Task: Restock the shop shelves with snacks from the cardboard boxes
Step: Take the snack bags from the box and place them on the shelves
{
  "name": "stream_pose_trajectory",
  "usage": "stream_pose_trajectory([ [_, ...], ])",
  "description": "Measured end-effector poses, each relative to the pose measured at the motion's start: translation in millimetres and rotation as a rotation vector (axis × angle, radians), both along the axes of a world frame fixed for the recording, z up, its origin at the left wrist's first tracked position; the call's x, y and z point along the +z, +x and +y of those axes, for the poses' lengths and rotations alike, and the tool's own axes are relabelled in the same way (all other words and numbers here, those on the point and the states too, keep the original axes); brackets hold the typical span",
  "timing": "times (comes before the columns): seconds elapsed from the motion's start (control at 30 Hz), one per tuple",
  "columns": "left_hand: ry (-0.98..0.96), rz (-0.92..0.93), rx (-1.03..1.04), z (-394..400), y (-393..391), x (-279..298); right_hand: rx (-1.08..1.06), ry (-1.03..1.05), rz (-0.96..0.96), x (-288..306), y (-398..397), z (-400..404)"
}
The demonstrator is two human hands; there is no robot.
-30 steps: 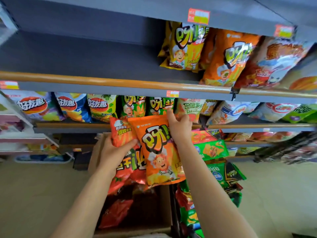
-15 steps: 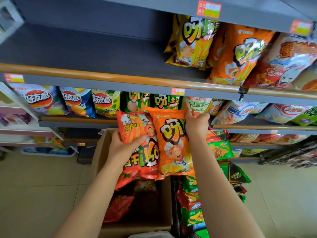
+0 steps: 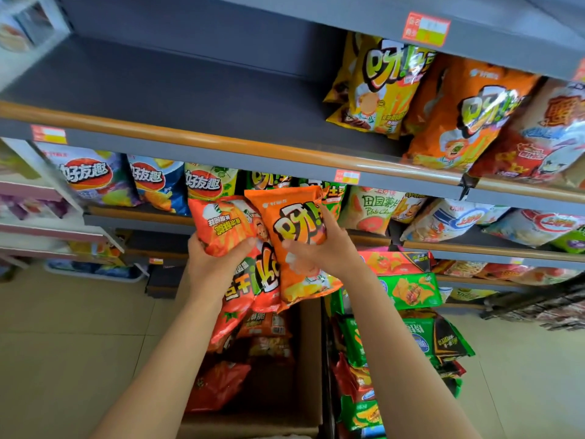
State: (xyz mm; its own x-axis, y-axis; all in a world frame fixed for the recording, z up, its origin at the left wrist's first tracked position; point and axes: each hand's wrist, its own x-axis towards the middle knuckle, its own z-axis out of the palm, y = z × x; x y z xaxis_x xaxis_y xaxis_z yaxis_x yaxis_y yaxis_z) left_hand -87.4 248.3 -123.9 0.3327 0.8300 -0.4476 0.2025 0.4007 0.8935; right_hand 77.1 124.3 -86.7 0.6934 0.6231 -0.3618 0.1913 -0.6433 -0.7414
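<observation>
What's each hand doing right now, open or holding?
Left hand: grips the red snack bags.
Right hand: grips the orange snack bag.

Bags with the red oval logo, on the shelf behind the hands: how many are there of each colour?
purple bag: 1
blue bag: 1
green bag: 1
Total: 3, counting only the front bags that show; any bags behind them are hidden.
</observation>
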Motion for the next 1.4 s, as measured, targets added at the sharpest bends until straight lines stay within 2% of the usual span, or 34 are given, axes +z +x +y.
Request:
stream_pose_trajectory([
  [0.1,0.012,-0.01,0.005,4.8,7.4,4.8,-0.061,0.063,-0.121,10.8,7.2,0.2],
  [0.37,-0.006,0.01,-0.016,14.4,41.3,18.5,-0.352,0.411,-0.281,90.0,43.9,-9.3],
  [0.47,-0.029,0.059,-0.059,11.2,47.6,18.9,-0.479,0.591,-0.44,112.5,59.3,-11.7],
  [0.67,-0.022,0.015,-0.076,-0.9,60.5,24.3,-0.611,0.768,-0.711,96.2,109.3,28.8],
  [0.93,-0.011,-0.018,-0.125,-4.2,61.0,27.1,-0.511,0.7,-0.853,63.2,153.2,66.6],
  [1.07,-0.007,0.052,-0.154,-3.5,54.5,26.8,-0.492,0.639,-0.913,58.7,152.3,68.2],
  [1.2,0.024,0.111,-0.275,0.2,38.7,23.3,-0.436,0.614,-0.91,55.8,153.3,61.8],
  [1.3,0.048,0.071,-0.331,-0.5,32.5,28.5,-0.456,0.552,-0.877,62.1,163.6,63.9],
  [1.4,0.046,-0.077,-0.294,-0.5,32.3,48.1,-0.482,0.489,-0.833,65.0,167.1,65.2],
])
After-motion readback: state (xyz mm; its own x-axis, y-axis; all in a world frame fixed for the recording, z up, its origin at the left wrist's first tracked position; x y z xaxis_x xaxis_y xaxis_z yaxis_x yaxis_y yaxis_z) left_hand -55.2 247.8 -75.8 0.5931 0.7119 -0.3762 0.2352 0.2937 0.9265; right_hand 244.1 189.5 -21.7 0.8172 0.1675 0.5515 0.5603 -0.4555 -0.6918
